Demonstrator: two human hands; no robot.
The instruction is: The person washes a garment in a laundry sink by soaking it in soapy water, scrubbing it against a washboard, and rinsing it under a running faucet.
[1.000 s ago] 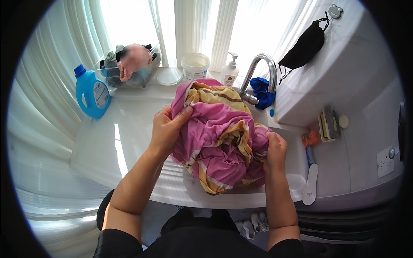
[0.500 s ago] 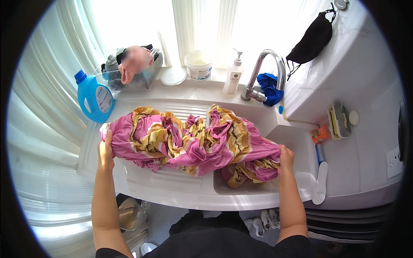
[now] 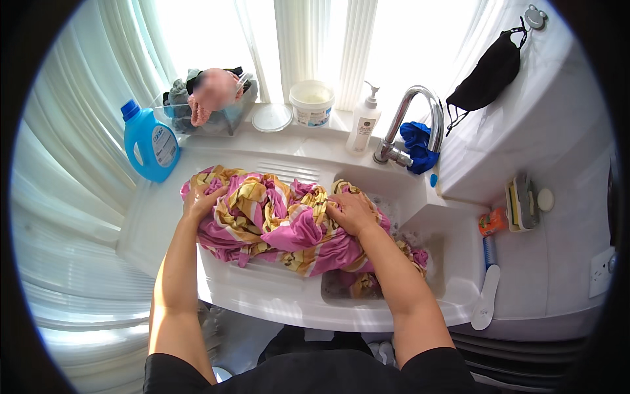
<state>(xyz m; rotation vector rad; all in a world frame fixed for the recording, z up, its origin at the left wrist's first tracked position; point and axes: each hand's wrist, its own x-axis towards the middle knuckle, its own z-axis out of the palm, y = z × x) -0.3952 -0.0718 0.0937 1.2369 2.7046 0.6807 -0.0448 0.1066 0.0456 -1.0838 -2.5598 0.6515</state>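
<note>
Sliding of crumpled pink-and-yellow cloth [image 3: 289,238] into white rectangular basin [image 3: 459,262] could be caused by overhang; pressed by left hand [image 3: 200,200], right hand [image 3: 352,213], fingers part-spread, grip unclear.

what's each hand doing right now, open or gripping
Left hand: thumb spread, on the pink-and-yellow cloth; grip can't be told.
Right hand: on the same cloth; grip can't be told.

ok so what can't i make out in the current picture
All in the head view:
Whether the left grip and right grip hold or only press the pink-and-yellow cloth: folds hide some fingertips.
Basin floor: mostly covered by cloth, suds and the right forearm.
Pink item on the clear bin: blurred.
Dark object at far right: cut off by the picture's dark rim.
</note>
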